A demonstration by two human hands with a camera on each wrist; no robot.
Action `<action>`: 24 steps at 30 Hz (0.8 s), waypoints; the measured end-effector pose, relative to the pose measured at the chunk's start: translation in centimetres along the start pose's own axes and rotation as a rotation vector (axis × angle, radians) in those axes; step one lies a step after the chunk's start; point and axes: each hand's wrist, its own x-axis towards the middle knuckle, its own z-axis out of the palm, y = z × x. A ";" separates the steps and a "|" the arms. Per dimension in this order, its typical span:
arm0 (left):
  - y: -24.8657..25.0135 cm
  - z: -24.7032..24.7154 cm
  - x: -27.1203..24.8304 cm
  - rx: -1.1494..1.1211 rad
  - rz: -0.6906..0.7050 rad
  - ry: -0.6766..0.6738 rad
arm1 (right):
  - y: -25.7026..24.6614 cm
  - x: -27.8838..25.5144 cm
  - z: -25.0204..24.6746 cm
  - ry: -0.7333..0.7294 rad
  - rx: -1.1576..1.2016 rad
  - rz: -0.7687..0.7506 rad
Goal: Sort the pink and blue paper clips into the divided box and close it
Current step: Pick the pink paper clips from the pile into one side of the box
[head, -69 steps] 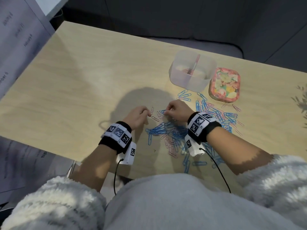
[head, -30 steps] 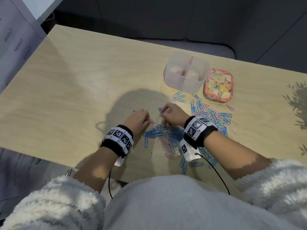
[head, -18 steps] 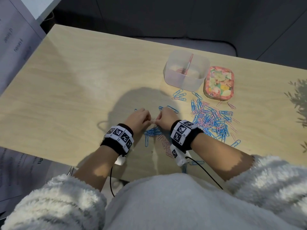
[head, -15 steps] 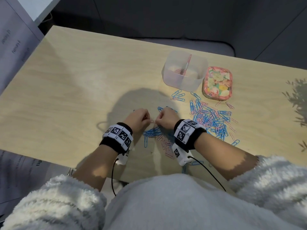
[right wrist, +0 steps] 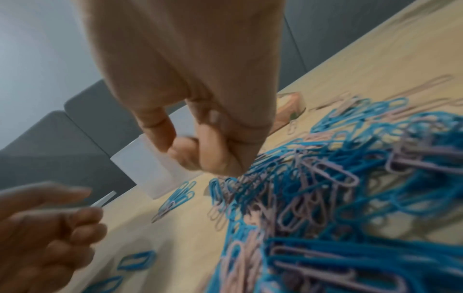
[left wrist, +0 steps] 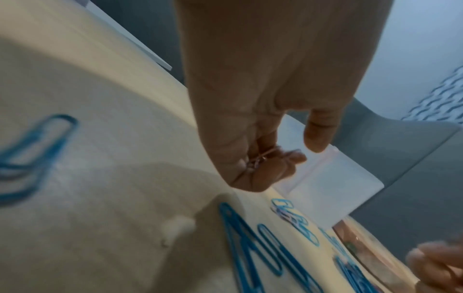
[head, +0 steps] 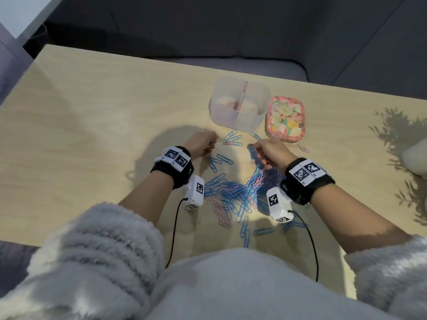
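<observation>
The clear divided box [head: 238,123] stands open at the table's far side, with a few pink clips [head: 231,105] in its left compartment. Its flowered lid [head: 285,118] lies to its right. A heap of pink and blue paper clips [head: 233,195] lies between my forearms. My left hand [head: 209,144] hovers just left of the box, fingers curled round a few pink clips [left wrist: 260,160]. My right hand [head: 256,153] grips a tangled bunch of blue and pink clips [head: 255,158], whose strands trail down to the heap [right wrist: 325,188].
Loose blue clips [head: 232,138] lie in front of the box and more [head: 218,161] lie near my left hand. A pale object [head: 416,158] sits at the table's right edge. The near table edge is close to my body. A grey sofa [head: 231,65] stands behind the table.
Both hands have separated and moved away from me toward the box. The right hand has pulled a tangled bunch of clips up off the heap.
</observation>
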 end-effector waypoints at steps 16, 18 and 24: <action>-0.9 0.9 0.9 0.624 0.241 0.035 | 4.2 -2.8 4.1 -0.232 -0.916 -0.337; -1.6 -0.5 -0.2 0.488 0.242 0.030 | 3.9 -2.3 3.6 -0.183 -0.957 -0.324; -3.8 -4.3 -5.2 0.140 0.151 -0.042 | 2.5 -2.1 2.0 0.011 -0.944 -0.305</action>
